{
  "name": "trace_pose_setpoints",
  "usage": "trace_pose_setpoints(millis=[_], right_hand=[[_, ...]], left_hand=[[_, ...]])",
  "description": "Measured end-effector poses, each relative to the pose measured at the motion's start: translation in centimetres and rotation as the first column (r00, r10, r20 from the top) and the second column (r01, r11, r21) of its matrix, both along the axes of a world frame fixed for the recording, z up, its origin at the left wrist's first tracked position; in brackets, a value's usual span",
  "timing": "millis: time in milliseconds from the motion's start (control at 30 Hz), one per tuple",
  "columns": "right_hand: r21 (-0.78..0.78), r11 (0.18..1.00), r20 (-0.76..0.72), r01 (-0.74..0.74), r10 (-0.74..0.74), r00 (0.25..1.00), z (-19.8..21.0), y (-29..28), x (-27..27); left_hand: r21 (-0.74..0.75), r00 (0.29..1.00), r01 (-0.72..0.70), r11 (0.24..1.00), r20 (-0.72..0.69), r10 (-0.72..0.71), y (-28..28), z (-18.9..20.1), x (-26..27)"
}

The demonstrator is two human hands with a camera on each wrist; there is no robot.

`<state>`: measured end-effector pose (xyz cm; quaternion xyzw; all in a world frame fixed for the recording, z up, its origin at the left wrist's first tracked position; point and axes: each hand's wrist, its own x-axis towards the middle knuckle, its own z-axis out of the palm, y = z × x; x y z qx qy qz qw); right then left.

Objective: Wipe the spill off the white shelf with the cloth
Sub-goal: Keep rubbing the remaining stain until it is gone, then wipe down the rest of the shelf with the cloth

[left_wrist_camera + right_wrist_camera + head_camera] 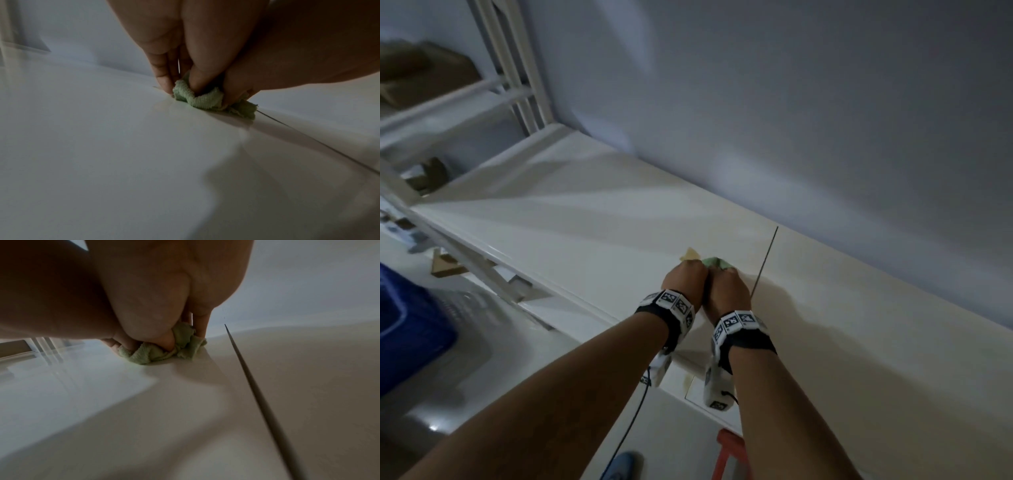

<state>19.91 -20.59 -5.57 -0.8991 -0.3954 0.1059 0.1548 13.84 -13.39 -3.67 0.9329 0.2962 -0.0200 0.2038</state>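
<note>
Both hands sit side by side on the white shelf (592, 219), the left hand (683, 279) and right hand (727, 287) each with its grip curled and pinching the bunched green cloth (197, 99). The cloth lies pressed against the shelf just left of a dark seam (259, 386), with a yellowish spill (690, 255) peeking out beyond the left knuckles.

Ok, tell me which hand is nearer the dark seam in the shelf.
Right. The right hand grips the cloth just beside the seam; the left hand sits farther away.
</note>
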Motion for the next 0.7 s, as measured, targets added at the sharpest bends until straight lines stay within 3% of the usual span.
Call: trace_pose_setpoints(millis=[467,700], right_hand=[[0.063,0.998,-0.056,0.03,-0.026,0.998,0.6,2.4,1.1],[-0.008,0.999,-0.051,0.041,-0.042,0.998,1.5,3.2,0.5]], left_hand=[[0.019,1.0,0.029,0.999,-0.004,-0.029,2.4,0.5,0.9],[0.011,0.998,0.057,0.998,0.01,-0.057,3.0,0.8,0.6]])
